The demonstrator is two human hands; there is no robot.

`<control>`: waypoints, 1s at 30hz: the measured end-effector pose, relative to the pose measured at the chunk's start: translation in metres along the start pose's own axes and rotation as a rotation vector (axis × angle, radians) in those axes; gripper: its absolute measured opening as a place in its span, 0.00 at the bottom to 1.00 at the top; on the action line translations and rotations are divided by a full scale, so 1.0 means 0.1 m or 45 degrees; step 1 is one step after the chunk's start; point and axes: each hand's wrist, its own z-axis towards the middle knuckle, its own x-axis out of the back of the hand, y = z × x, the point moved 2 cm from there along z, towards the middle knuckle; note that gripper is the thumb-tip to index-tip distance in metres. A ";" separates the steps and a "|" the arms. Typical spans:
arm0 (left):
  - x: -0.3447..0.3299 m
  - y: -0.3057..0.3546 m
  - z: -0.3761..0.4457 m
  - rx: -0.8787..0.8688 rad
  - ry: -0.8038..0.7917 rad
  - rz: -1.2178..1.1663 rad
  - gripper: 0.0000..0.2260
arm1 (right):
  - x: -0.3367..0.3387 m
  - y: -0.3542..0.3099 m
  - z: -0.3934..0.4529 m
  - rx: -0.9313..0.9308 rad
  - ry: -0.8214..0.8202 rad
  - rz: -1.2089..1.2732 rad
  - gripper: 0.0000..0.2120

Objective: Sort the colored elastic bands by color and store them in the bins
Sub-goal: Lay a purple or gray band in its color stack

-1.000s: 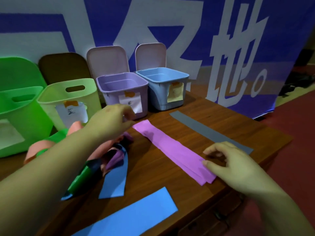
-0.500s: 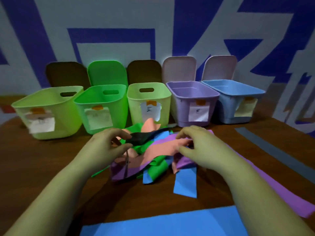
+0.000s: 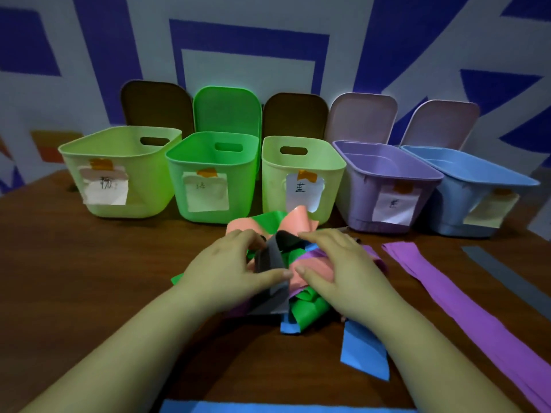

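Note:
A tangled pile of elastic bands point(image 3: 301, 305) in green, salmon, purple, blue and grey lies mid-table before five open bins. My left hand point(image 3: 229, 269) pinches a folded grey band point(image 3: 269, 260) between thumb and fingers. My right hand point(image 3: 337, 266) curls over the pile's right side, its thumb on a salmon band point(image 3: 313, 271) and its fingers over the top. The bins run from left to right: light green point(image 3: 119, 174), green point(image 3: 211, 177), light green point(image 3: 301, 162), purple point(image 3: 384, 186), blue point(image 3: 471, 192). Each carries a paper label.
A long purple band point(image 3: 465, 305) lies flat to the right, and a grey band point(image 3: 507, 275) lies beyond it. A blue band point(image 3: 268, 408) lies along the near edge. Open lids stand behind the bins against a blue-and-white banner.
My right hand left the flat purple band and came to the pile. The view swung left onto the bins. My left hand now holds the grey band, lifted and folded.

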 end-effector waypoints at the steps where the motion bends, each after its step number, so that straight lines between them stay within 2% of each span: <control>1: -0.04 0.01 0.00 0.008 -0.016 0.022 0.33 | -0.02 -0.01 0.01 0.007 0.011 0.009 0.28; 3: -0.12 0.02 0.01 0.006 0.008 0.023 0.30 | -0.03 -0.01 0.02 -0.017 0.014 0.041 0.28; 7: -0.21 -0.02 0.05 -0.014 0.091 -0.059 0.32 | -0.04 0.01 0.03 -0.036 0.023 0.138 0.25; 10: -0.21 0.00 0.06 -0.071 0.110 -0.071 0.22 | -0.03 0.00 0.03 -0.033 0.040 0.188 0.24; 13: -0.16 0.03 0.06 -0.228 0.186 -0.130 0.16 | -0.05 -0.01 0.03 -0.041 0.066 0.214 0.24; 16: -0.12 0.08 0.04 -0.379 0.219 -0.196 0.19 | -0.03 -0.02 0.02 -0.002 0.209 0.256 0.18; 19: -0.09 0.10 0.03 -0.435 0.206 -0.312 0.21 | 0.03 0.00 0.01 0.096 0.414 0.206 0.13; 22: -0.08 0.09 0.02 -0.265 0.143 -0.485 0.28 | 0.11 -0.04 -0.02 0.160 0.560 0.162 0.11; 24: -0.08 0.08 0.02 -0.091 0.039 -0.767 0.30 | 0.16 -0.05 -0.04 0.204 0.617 0.158 0.10; 28: 0.05 0.07 0.05 0.022 -0.016 -1.128 0.19 | 0.27 -0.03 -0.09 0.242 0.660 0.186 0.10; 30: 0.14 0.07 0.04 -0.032 -0.060 -1.167 0.16 | 0.28 -0.02 -0.12 0.239 0.554 0.298 0.12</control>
